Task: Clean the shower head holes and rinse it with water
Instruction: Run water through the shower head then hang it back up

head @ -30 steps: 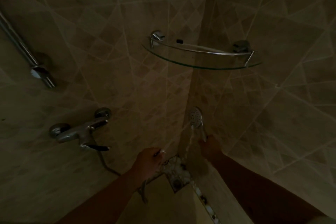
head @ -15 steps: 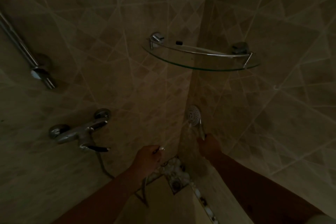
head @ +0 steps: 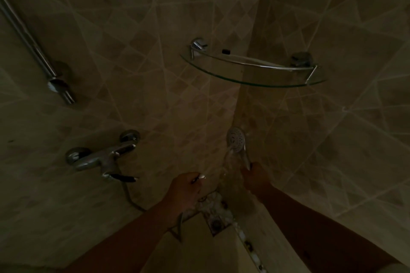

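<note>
1. The shower head (head: 235,142) sits just right of the frame's centre, low down, in front of the corner where the two tiled walls meet. Its round perforated face is turned toward the camera and slightly left.
2. The right hand (head: 255,175) grips the shower head's handle from below, fingers curled around it, with the head rising above the fist.
3. Water (head: 224,162) streams from the face down and to the left, falling between the two hands.
4. The left hand (head: 185,190) is at lower centre, left of the stream, fingers curled and pinching a small thin tool (head: 199,177) with a pale tip that points toward the water. What kind of tool it is cannot be made out in the dim light.
5. The two hands are near each other but apart.
6. A chrome mixer tap (head: 102,156) is fixed to the wall at middle left, and a hose (head: 131,198) drops from it and runs behind the left forearm.
7. A glass corner shelf (head: 250,73) with a chrome rail hangs above the shower head, at upper centre-right.
8. A chrome riser bar (head: 37,51) runs diagonally in the upper left.
9. A floor drain (head: 215,224) lies in the corner at bottom centre, beneath the hands.
</note>
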